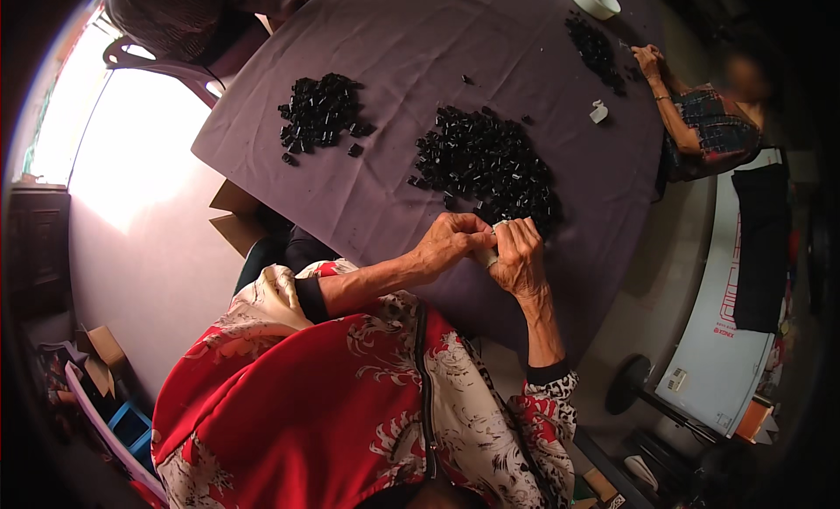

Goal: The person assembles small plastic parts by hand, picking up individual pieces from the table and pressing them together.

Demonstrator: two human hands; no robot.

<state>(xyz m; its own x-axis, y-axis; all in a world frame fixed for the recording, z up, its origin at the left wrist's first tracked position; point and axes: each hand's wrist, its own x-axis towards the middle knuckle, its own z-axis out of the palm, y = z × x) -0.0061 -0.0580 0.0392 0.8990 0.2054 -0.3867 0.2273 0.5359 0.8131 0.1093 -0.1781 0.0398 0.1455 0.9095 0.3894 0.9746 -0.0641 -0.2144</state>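
My left hand [453, 245] is closed in a pinch at the near edge of a large pile of small, shiny black pieces [486, 159]. Touching or nearly touching it, my right hand [522, 257] curls its fingers inward. Something whitish [487, 257] shows between the two hands, by the right thumb; I cannot tell whether it is a wrap on a finger or a thing being held. Anything smaller in the fingertips is hidden. A smaller pile of like black pieces [320, 113] lies farther left, with a few strays around it.
A purple-grey cloth covers the table [385, 45]. At the far right a person's hands [647, 61] work beside another black heap [595, 52]. A white bowl [595, 0] and a small white object [598, 112] rest there. A white panel with black cloth [759, 247] stands right.
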